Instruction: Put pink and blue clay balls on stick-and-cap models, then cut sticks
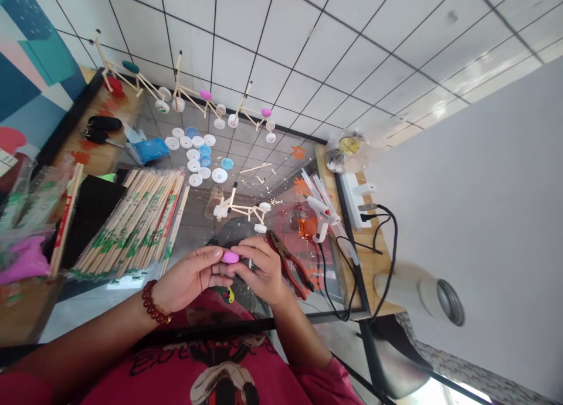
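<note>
- Hands (pixel 224 270) sit close together over a glass tabletop (pixel 193 247), fingers pressed inward, with a pink oval piece (pixel 230 257) held between them.
- Left hand (pixel 189 279), wearing a red bead bracelet (pixel 153 302), pinches the piece's near end with thumb and fingertips.
- Right hand (pixel 259 270) curls over the piece from the other side, its fingertips (pixel 244 264) pressing on it.
- Red-handled pliers (pixel 290 264) lie just beside the right hand, jaws pointing toward it.
- Stick model (pixel 241 210) with white cap wheels stands just beyond the hands.
- Three more stick models (pixel 202 106) stand farther off, near scattered white and blue caps (pixel 196 156).
- Hot glue gun (pixel 321 216) lies right of the pliers, its black cord trailing toward a power strip (pixel 355 200).
- Bundled chopsticks (pixel 132 223) lie left of the hands.
</note>
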Demonstrator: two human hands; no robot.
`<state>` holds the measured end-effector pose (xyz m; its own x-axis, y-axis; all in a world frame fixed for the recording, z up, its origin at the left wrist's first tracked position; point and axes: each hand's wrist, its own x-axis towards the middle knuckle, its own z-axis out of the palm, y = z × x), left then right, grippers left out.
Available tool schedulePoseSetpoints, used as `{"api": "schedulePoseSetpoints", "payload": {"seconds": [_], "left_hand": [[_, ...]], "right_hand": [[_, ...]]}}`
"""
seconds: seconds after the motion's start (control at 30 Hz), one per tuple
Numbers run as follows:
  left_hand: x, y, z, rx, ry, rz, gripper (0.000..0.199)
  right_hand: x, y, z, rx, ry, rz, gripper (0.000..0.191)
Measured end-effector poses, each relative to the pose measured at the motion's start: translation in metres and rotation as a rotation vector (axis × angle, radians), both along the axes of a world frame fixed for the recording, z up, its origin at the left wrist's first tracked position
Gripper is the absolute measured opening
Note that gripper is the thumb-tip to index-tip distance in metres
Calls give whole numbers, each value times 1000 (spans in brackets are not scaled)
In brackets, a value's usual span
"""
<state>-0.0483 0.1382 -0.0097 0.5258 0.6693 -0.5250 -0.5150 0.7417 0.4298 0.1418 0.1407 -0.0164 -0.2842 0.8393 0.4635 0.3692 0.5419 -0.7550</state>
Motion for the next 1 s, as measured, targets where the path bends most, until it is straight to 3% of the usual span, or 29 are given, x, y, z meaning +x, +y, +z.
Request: {"api": "schedulePoseSetpoints", "payload": {"seconds": [0.23, 0.43, 0.6, 0.8, 1.0], "left_hand": [[0, -4, 5, 162, 278, 7, 25], [0, -5, 5, 131, 260, -13, 30], [0, -5, 3, 268, 345, -14, 25], [0, -4, 4, 207, 288, 9, 33], [0, -5, 3, 276, 355, -19, 24]], "right_hand": [[-1, -1, -3, 66, -16, 34, 26], [-1, -1, 1, 15, -45, 68, 25], [-1, 0, 5, 18, -49, 79, 25], [1, 0, 2, 15, -16, 34, 25], [0, 2, 4, 150, -148, 48, 24]]}}
